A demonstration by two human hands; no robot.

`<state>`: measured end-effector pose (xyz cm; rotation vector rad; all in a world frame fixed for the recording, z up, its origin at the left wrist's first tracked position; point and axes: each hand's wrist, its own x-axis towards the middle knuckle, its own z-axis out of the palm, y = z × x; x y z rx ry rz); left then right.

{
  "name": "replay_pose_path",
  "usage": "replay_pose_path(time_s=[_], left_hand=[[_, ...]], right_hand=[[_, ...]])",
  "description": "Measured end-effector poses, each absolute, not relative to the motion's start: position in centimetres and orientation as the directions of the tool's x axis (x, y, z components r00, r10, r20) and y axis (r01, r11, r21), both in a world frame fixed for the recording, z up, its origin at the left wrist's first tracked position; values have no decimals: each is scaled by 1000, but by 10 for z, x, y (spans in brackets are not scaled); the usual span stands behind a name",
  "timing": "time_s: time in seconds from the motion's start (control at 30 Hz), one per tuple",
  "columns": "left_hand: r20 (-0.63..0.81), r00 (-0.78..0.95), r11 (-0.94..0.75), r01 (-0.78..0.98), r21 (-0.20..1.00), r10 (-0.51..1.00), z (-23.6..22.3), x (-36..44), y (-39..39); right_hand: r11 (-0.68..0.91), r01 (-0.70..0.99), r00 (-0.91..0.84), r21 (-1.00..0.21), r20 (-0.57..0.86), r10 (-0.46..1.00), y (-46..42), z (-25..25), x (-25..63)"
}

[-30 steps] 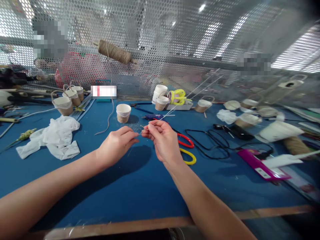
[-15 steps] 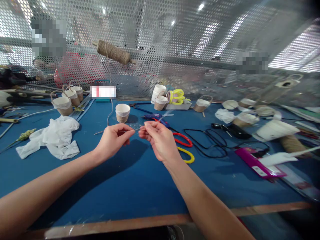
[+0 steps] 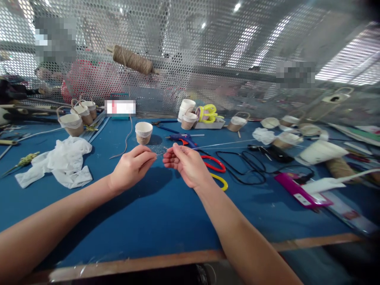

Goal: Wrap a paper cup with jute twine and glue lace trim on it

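My left hand is closed in a pinch, palm down, over the blue table. What its fingertips hold is too small to make out. A short gap separates it from my right hand, whose thumb presses on the curled fingers. Thin clear strands stretch rightward from the right hand's thumb and fingers. Just beyond both hands stands a small white-rimmed cup with a brown lower part. A blue glue gun lies behind the right hand. Scissors with red and yellow handles lie partly hidden beside that wrist.
White crumpled cloth lies at left, below several small handled buckets. A twine spool hangs on the perforated screen. Black cable loops toward a magenta power strip at right. More cups stand at the back.
My left hand has drawn slightly left, away from the right hand. Clear strands now show stretching out to the right of my right hand. The whole view has shifted slightly.
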<state>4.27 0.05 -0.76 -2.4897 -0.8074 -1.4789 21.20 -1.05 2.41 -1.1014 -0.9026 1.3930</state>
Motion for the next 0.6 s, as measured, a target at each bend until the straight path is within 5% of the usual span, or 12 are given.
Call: replay_pose_path(time_s=[0.37, 0.5, 0.6], left_hand=[[670, 236, -697, 411, 588, 704, 4, 49, -9], [679, 273, -718, 424, 551, 682, 1, 50, -10], [764, 335, -804, 457, 379, 551, -4, 47, -7]], right_hand=[[-98, -339, -40, -936, -90, 995, -12, 23, 210], [-88, -270, -85, -959, -67, 994, -15, 19, 207], [-126, -234, -109, -964, -102, 989, -16, 19, 208]])
